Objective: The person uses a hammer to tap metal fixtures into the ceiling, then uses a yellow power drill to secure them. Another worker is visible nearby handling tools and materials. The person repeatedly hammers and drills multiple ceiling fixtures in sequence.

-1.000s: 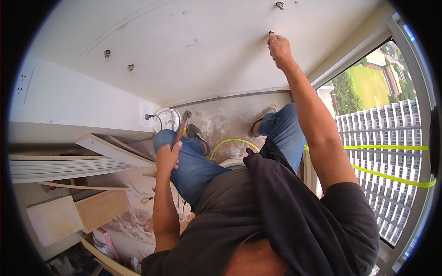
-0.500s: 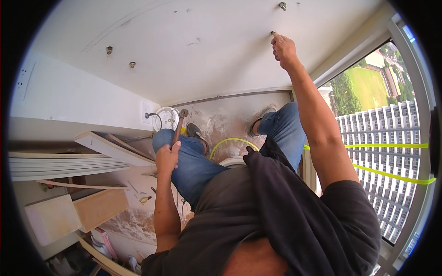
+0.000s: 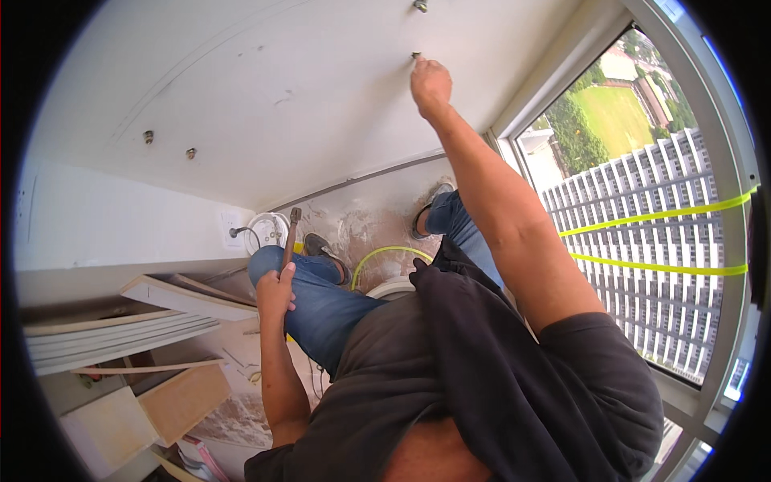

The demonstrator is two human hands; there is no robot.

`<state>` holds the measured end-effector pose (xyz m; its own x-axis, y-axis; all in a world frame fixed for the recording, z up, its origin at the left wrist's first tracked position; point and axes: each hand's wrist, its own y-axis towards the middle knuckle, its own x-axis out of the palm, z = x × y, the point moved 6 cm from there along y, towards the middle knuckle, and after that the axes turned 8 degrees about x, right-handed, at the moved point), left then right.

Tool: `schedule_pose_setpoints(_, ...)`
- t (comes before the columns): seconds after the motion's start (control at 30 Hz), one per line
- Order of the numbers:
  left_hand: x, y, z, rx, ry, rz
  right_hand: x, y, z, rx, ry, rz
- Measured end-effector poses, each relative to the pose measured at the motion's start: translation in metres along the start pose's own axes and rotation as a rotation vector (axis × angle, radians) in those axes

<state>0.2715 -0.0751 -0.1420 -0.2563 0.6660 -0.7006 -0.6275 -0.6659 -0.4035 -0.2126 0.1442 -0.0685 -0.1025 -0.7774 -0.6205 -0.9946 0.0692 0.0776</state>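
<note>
At the white wall (image 3: 321, 88), my right hand (image 3: 432, 83) reaches up, fingers closed around a small metal anchor bolt (image 3: 416, 56) in the surface. The fingers cover most of it. My left hand (image 3: 275, 296) rests over my left thigh, wrapped round the brown handle of a hammer (image 3: 289, 249), its head pointing up and away from me. Just above the right hand, another metal bolt (image 3: 420, 6) sticks out of the wall. Two more bolts, one (image 3: 148, 137) and its neighbour (image 3: 191, 153), protrude farther left.
A large window (image 3: 634, 217) crossed by yellow-green straps (image 3: 658, 215) stands on the right. White panels (image 3: 120, 337), boards (image 3: 185, 402) and tools lie at the lower left. A white bucket (image 3: 267, 231) stands by the wall near my left foot. Dusty floor (image 3: 361, 209) shows between my feet.
My view has shifted, so the wall and bolts appear farther left. My right hand stays at the same bolt, its fist turned slightly. My left hand still holds the hammer.
</note>
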Motion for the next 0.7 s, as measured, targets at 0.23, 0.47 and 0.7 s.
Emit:
schedule_pose_setpoints(0.23,0.008,-0.003,0.015,-0.005,0.049,-0.041,-0.014,0.015,0.014,-0.274,-0.088,-0.160)
schedule_pose_setpoints(0.47,0.003,-0.012,-0.029,0.064,0.297,0.167,-0.019,0.015,0.000,-0.137,-0.066,-0.150)
schedule_pose_setpoints(0.7,-0.001,-0.010,0.006,0.022,0.103,0.033,-0.002,-0.001,0.012,-0.141,-0.063,-0.065)
